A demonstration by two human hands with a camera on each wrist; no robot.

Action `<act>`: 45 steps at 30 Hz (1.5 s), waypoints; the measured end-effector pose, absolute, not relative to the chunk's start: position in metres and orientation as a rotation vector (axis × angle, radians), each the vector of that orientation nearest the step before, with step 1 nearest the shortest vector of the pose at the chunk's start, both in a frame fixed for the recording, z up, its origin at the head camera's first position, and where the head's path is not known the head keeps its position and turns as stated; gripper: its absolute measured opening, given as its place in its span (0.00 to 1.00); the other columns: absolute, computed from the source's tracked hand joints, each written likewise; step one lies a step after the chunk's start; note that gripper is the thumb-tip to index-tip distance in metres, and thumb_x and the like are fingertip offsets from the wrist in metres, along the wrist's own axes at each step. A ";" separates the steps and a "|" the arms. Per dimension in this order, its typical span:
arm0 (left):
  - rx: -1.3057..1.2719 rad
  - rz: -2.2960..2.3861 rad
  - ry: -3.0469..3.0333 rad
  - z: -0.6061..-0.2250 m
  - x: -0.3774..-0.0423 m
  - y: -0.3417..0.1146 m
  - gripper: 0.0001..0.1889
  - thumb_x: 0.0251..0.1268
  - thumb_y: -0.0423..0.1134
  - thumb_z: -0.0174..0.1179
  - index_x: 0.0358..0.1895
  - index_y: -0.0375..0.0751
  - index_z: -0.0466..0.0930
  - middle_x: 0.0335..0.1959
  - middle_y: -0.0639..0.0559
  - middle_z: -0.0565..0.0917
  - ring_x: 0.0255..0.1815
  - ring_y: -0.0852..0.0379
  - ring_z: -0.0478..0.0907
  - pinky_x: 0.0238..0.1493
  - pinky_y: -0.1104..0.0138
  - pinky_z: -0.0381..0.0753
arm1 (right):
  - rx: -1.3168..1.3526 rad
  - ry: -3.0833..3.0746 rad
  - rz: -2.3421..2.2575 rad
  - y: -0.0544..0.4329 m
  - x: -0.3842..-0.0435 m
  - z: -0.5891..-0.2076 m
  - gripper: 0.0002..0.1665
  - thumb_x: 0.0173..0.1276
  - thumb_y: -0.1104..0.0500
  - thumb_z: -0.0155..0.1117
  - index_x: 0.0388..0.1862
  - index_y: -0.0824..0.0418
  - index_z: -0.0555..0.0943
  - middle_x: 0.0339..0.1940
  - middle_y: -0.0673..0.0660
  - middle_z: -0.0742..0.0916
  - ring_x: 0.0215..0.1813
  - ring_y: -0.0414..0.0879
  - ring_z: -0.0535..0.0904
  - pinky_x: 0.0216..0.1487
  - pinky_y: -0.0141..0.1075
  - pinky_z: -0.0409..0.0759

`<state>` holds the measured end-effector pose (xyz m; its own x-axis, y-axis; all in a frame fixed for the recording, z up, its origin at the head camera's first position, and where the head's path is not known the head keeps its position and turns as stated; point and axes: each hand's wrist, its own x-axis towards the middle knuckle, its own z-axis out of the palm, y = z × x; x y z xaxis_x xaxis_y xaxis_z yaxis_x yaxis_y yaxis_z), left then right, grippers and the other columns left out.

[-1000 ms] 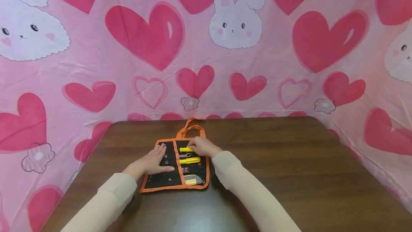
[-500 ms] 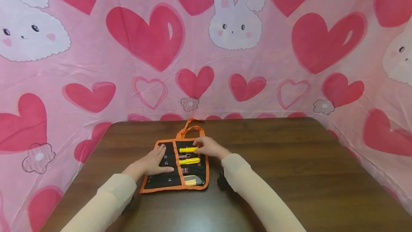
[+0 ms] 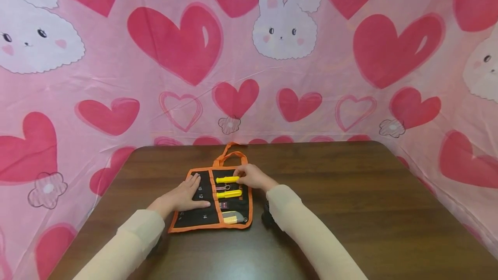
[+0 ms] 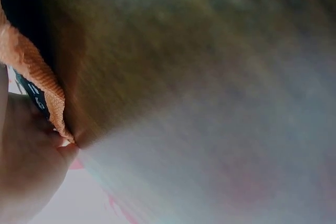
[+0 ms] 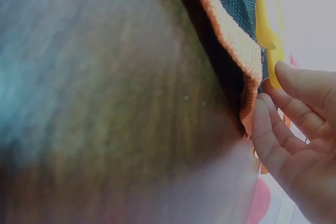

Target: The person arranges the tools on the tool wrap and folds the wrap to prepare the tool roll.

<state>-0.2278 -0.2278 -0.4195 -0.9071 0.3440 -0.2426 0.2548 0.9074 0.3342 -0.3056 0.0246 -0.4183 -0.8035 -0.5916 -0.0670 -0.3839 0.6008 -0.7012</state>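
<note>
A black tool pouch (image 3: 193,220) with orange edging lies unfolded on the table. Flat on its left panel rests my left hand (image 3: 186,195), fingers spread over the printed numbers. At the upper right pocket, my right hand (image 3: 253,176) pinches the end of a yellow-handled screwdriver (image 3: 225,179) between thumb and fingers; its shaft is hidden in the pocket. The right wrist view shows the thumb (image 5: 302,82) against the yellow handle (image 5: 273,64), close by the orange edge. Below it sits a second yellow handle (image 3: 229,194).
Also pocketed are a ring-ended tool (image 3: 227,187), a small dark item (image 3: 224,205) and a yellow-and-grey utility knife (image 3: 233,217). Orange straps (image 3: 233,154) stretch from the pouch's far edge. Brown table (image 3: 342,211) surrounds it, with a pink heart-print curtain (image 3: 334,68) behind.
My right hand has slid rightward along the upper yellow handle to its end, leaving more of the handle showing. The left hand and the pouch have stayed in place.
</note>
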 end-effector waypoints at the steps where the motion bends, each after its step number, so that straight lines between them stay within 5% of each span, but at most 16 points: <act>1: 0.444 0.429 2.774 -0.420 -0.228 -0.228 0.57 0.50 0.70 0.54 0.69 0.25 0.46 0.71 0.31 0.46 0.70 0.35 0.42 0.65 0.46 0.47 | -0.792 2.540 -1.004 0.024 -0.305 -0.418 0.06 0.63 0.65 0.62 0.38 0.57 0.81 0.33 0.48 0.80 0.34 0.44 0.73 0.36 0.35 0.75; 13: 0.426 0.426 2.774 -0.422 -0.227 -0.229 0.58 0.49 0.71 0.54 0.69 0.26 0.46 0.71 0.32 0.46 0.70 0.36 0.42 0.65 0.47 0.47 | -0.718 2.563 -0.953 0.016 -0.301 -0.412 0.09 0.65 0.61 0.61 0.43 0.56 0.83 0.47 0.52 0.82 0.37 0.44 0.74 0.37 0.36 0.74; 29: 0.432 0.422 2.783 -0.421 -0.226 -0.229 0.57 0.51 0.70 0.53 0.69 0.26 0.46 0.71 0.32 0.46 0.70 0.36 0.43 0.66 0.47 0.46 | -0.667 2.528 -1.016 0.014 -0.301 -0.416 0.09 0.66 0.59 0.60 0.44 0.57 0.82 0.35 0.49 0.81 0.34 0.44 0.73 0.35 0.36 0.74; 45: 0.416 0.460 2.775 -0.417 -0.223 -0.229 0.54 0.52 0.70 0.52 0.70 0.28 0.48 0.71 0.33 0.46 0.70 0.36 0.43 0.64 0.44 0.50 | -0.798 2.567 -1.068 0.029 -0.298 -0.410 0.20 0.66 0.59 0.60 0.56 0.60 0.75 0.38 0.51 0.80 0.38 0.45 0.74 0.38 0.36 0.75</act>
